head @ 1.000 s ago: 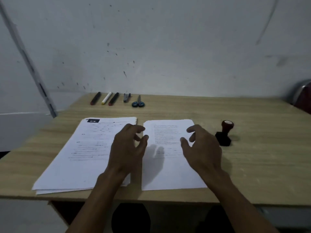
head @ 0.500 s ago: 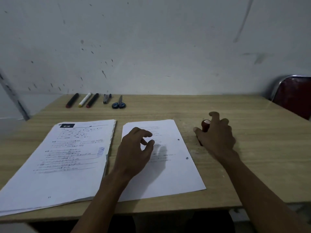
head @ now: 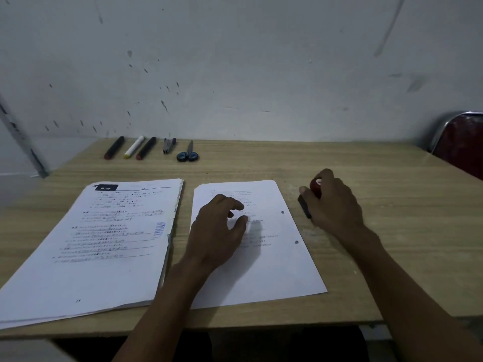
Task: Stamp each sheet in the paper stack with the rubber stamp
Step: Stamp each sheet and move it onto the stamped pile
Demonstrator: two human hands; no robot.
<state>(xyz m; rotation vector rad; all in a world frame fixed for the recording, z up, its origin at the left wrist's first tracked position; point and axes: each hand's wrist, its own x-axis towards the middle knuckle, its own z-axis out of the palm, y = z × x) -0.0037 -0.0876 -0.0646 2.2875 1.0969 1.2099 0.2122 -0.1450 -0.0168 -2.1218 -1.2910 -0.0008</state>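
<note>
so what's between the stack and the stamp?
In the head view, the single sheet lies between the stack and the stamp, with the left hand over it; bare table follows.

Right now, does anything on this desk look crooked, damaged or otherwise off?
Nothing looks damaged or spilled. The single sheet lies slightly askew to the table edge, and the paper stack fans unevenly at its near corner. The rubber stamp is tilted, but the right hand is gripping it.
</note>
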